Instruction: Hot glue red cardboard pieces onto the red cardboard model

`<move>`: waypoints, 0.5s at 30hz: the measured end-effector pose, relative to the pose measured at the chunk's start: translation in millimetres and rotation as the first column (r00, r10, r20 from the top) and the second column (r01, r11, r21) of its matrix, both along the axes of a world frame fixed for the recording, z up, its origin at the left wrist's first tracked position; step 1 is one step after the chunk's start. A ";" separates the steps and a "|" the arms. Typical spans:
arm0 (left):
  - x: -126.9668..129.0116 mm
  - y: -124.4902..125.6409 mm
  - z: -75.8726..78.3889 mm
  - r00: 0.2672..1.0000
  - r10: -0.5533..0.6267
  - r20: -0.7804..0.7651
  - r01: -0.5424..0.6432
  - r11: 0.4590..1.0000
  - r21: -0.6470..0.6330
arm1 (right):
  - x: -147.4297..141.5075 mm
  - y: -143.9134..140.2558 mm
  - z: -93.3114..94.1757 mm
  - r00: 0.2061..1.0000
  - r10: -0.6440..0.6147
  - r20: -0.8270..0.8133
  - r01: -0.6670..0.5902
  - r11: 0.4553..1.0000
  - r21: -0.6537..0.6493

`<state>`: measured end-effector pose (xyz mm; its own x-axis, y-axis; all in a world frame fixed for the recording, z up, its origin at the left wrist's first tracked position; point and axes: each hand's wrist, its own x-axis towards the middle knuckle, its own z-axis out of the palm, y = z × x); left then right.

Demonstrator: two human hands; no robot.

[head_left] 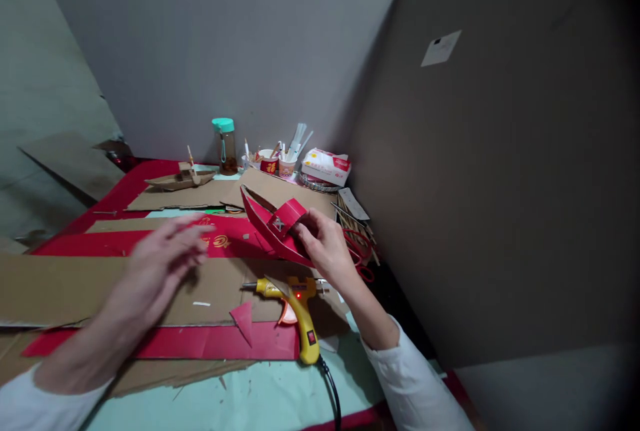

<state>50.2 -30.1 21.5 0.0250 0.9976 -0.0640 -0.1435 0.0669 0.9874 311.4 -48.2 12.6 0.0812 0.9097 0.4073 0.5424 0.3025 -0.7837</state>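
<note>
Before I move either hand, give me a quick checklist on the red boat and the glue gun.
1. Right hand grips the red cardboard boat: ok.
2. Left hand free, holding nothing: ok, though blurred.
3. Glue gun switched on, red light lit: ok.
4. Glue gun nozzle clear of both hands: ok.
5. Loose red triangle piece lying beside the glue gun: ok.
6. Glue already on the boat: cannot tell.
</note>
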 end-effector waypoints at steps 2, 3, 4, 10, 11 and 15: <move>28.7 -13.2 -7.0 0.984 -0.178 0.032 0.180 0.979 -0.091 | -2.0 -1.9 2.3 1.000 -0.003 0.003 0.003 1.000 0.020; 41.2 -18.4 -7.8 0.967 -0.251 0.052 0.255 0.961 -0.109 | -2.7 -2.7 3.4 1.000 -0.005 0.004 0.005 1.000 0.030; 52.0 -22.1 -6.9 0.947 -0.314 0.067 0.321 0.939 -0.127 | -3.1 -3.3 4.4 1.000 -0.009 0.004 0.009 0.999 0.039; 81.2 -23.6 2.9 0.879 -0.465 0.109 0.477 0.863 -0.168 | -1.9 -5.1 8.9 0.999 -0.035 0.001 0.034 0.995 0.092; 81.3 -22.6 2.1 0.881 -0.461 0.107 0.473 0.866 -0.161 | -1.6 -5.3 9.5 0.999 -0.036 0.001 0.036 0.994 0.099; 63.4 -18.7 1.3 0.918 -0.387 0.084 0.395 0.912 -0.112 | 0.2 -4.4 10.9 0.998 -0.056 0.010 0.055 0.994 0.099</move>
<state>113.5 -48.9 22.9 0.4190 0.8914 -0.1727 -0.1380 0.2505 0.9582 311.7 -52.6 23.5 0.1248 0.8595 0.4957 0.5702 0.3468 -0.7447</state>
